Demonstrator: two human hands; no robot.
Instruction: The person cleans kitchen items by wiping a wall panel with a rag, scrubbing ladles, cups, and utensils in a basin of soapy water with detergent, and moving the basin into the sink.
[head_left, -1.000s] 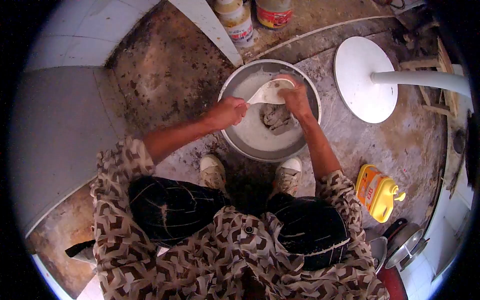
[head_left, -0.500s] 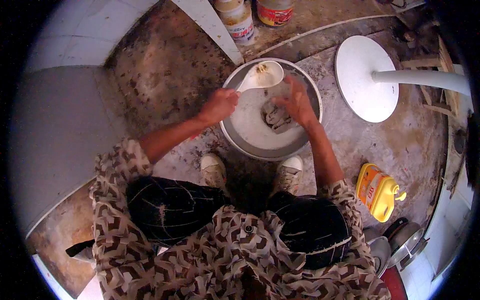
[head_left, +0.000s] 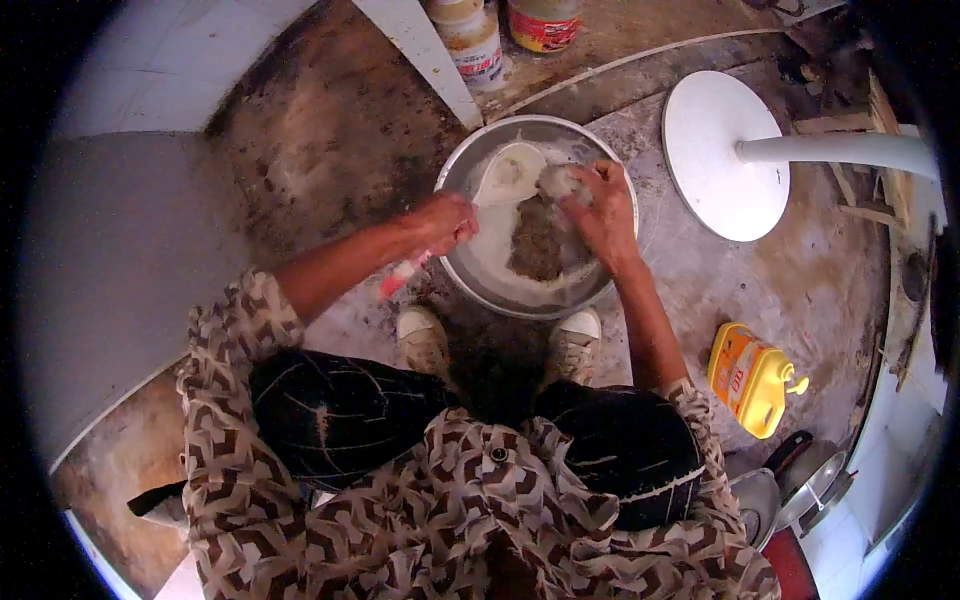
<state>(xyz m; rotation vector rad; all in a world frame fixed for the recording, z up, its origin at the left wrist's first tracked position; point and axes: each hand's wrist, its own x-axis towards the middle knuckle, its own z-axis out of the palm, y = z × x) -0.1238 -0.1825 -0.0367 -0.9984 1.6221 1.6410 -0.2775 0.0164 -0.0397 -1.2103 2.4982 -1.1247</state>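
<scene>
A wide metal basin of cloudy, foamy water stands on the floor in front of my shoes. My left hand is closed around the handle of a white ladle, whose red handle end sticks out below the fist. The ladle's bowl lies low in the basin, at or in the water. Pinched in my right hand is a pale greyish wad, close beside the ladle's bowl; its exact kind is unclear. A dark brown patch shows in the middle of the water.
To the right are a round white plate-like base with a pole and a yellow jug. Pans lie at lower right. Tubs stand beyond a white post. A grey wall panel is at left.
The ladle has gone down from above the basin to the water. My right hand, spread before, has closed on the greyish wad. The grey bundle in the basin's middle has given way to a brown patch.
</scene>
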